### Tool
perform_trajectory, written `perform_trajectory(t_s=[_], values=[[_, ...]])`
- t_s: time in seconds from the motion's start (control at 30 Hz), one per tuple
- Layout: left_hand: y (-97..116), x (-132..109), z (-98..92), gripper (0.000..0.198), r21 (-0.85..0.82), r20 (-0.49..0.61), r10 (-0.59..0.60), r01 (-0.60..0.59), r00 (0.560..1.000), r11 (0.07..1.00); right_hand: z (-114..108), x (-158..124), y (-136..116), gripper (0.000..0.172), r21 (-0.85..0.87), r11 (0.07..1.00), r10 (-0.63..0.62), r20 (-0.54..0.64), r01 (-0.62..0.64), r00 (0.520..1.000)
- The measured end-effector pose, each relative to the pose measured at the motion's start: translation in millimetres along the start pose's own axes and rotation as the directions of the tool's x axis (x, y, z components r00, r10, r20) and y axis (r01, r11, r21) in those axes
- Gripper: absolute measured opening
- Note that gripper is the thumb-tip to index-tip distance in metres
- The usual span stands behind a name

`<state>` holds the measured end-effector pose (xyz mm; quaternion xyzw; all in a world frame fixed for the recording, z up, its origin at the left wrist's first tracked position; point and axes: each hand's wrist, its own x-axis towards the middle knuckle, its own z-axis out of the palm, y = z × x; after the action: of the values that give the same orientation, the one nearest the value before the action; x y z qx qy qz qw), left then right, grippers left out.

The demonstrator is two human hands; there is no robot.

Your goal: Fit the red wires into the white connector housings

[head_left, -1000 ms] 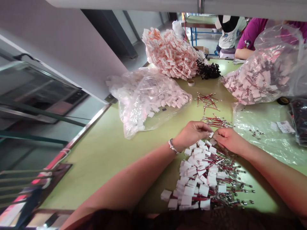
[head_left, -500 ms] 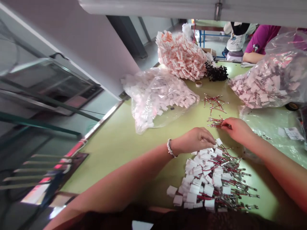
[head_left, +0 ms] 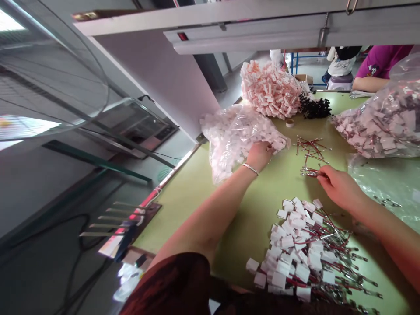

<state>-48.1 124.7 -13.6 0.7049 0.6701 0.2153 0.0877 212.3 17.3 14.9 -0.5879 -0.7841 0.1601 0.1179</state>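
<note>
My left hand is at the near right side of a clear plastic bag of small white connector housings. Its fingers curl inward, and whatever they hold is hidden. My right hand is closed in a pinch on short red wires with metal terminals. Just beyond it lies a loose scatter of similar red wires. Nearer to me spreads a pile of white housings with red wires attached, their metal ends pointing right.
A heap of pinkish-white parts, small black parts and a tape roll sit at the back. A filled plastic bag stands at right. A pronged rack is at the left table edge. Another person's purple sleeve shows behind.
My left hand has moved from the top of the housing pile, away and to the left, to the bag of white housings. My right hand stays by the red wires. The view has shifted.
</note>
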Motion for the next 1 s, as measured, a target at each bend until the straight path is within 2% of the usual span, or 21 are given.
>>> perform_trajectory(t_s=[0.1,0.17,0.3,0.4,0.53,0.6,0.73,0.83,0.9,1.0], values=[[7.4,6.8,12.4,0.027,0.006,-0.009,-0.017,0.017,1.000,1.000,-5.5,-6.5,2.0,0.010,0.235,0.972,-0.023,0.005,0.021,1.000],[10.1,7.8,17.6,0.028,0.010,-0.001,0.001,-0.001,1.000,1.000,-5.5,-10.8,5.6,0.010,0.276,0.961,-0.027,0.004,0.025,1.000],[11.4,-0.4,18.6,0.028,0.029,0.019,0.093,-0.094,0.995,0.995,-4.3,-18.4,14.1,0.011,0.238,0.971,-0.039,-0.002,0.038,0.999],[11.5,-16.7,12.1,0.028,0.062,0.032,0.128,-0.130,0.991,0.990,-5.8,-21.1,18.0,0.013,0.225,0.973,-0.053,-0.010,0.054,0.999],[5.4,-34.0,0.5,0.032,-0.002,0.081,0.160,-0.161,0.984,0.987,-5.2,-20.1,19.9,0.013,0.250,0.967,-0.046,-0.024,0.051,0.999],[-0.6,-35.8,-3.5,0.036,-0.036,0.107,0.222,-0.219,0.969,0.975,-3.1,-19.1,20.4,0.015,0.259,0.965,-0.045,-0.019,0.049,0.999],[-8.4,-34.1,-4.3,0.029,-0.099,0.182,0.358,-0.345,0.916,0.933,-0.2,-19.7,20.1,0.020,0.241,0.970,-0.027,-0.009,0.028,1.000],[-3.7,-39.5,-0.6,0.024,-0.097,0.163,0.410,-0.398,0.898,0.912,-1.1,-21.2,16.4,0.020,0.200,0.979,0.028,0.007,-0.029,1.000],[5.3,-47.9,2.0,0.021,-0.098,0.142,0.391,-0.380,0.909,0.920,-2.3,-21.8,12.1,0.019,0.169,0.984,0.047,0.008,-0.048,0.999],[26.6,-62.4,5.3,0.013,-0.215,0.112,0.254,-0.226,0.961,0.950,-3.3,-22.5,5.5,0.019,0.095,0.995,0.027,-0.015,-0.026,1.000]])
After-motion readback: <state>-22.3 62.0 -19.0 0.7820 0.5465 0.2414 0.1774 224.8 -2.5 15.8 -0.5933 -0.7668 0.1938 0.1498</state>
